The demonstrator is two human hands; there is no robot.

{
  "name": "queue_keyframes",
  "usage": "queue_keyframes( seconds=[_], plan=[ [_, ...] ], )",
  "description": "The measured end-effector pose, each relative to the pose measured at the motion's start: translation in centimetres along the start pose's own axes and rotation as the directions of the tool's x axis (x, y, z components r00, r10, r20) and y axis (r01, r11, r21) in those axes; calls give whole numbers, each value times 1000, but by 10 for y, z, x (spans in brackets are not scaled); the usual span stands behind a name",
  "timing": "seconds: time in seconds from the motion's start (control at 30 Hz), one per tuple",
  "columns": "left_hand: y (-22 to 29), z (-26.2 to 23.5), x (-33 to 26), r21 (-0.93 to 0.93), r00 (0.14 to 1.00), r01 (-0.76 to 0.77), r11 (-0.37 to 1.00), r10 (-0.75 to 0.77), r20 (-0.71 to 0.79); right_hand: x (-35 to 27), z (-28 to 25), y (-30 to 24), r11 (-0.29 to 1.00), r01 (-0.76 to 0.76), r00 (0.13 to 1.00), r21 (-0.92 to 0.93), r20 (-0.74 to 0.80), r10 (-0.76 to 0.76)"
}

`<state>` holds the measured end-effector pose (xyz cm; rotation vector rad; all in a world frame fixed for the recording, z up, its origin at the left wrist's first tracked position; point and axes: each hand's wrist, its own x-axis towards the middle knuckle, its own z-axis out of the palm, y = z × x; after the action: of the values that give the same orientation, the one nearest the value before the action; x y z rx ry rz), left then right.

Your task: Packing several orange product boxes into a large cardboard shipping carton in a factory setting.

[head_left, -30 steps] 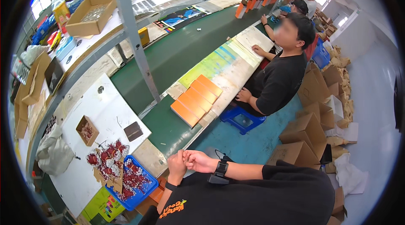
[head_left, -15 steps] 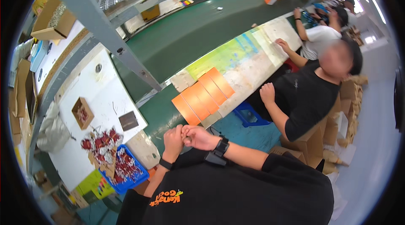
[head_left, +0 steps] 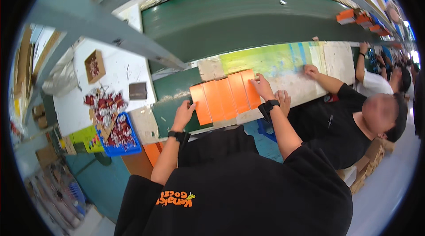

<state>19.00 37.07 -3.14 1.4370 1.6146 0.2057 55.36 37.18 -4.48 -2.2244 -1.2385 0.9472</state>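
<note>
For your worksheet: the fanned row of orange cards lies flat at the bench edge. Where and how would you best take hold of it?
The orange cards lie flat and overlapping, so no top grip suits. Probably best to press in from both ends: the left hand at the leftmost card's outer edge, the right hand at the rightmost card's, where they already rest, squaring the fan before lifting by its long edges off the green bench.

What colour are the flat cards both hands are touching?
Orange: the fanned cards under the left hand and right hand, head view.

1 head fisheye looks down over the workbench [head_left: 133, 76].
</note>
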Motion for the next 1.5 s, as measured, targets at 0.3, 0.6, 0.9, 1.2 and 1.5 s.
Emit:
queue_keyframes(
  seconds=[0.3,0.6,0.9,1.2,1.5],
  plan=[
    [22,53,-17,-104,1000,-13,994,13,-2,18,18,79,979,53,996,197,65,-67],
    [13,56,-27,-54,996,85,995,-86,-20,8,7,7,738,494,842,-459,41,-537],
    [-2,71,-27,-82,992,-2,997,-8,-128,17,27,-81,478,710,704,-517,538,-465],
    [0,69,-26,-81,993,26,996,-36,-116,35,38,-77,473,815,571,-333,596,-564],
    [8,75,-31,-99,985,84,991,-98,-141,49,45,-67,523,776,607,-354,646,-463]
  ],
)
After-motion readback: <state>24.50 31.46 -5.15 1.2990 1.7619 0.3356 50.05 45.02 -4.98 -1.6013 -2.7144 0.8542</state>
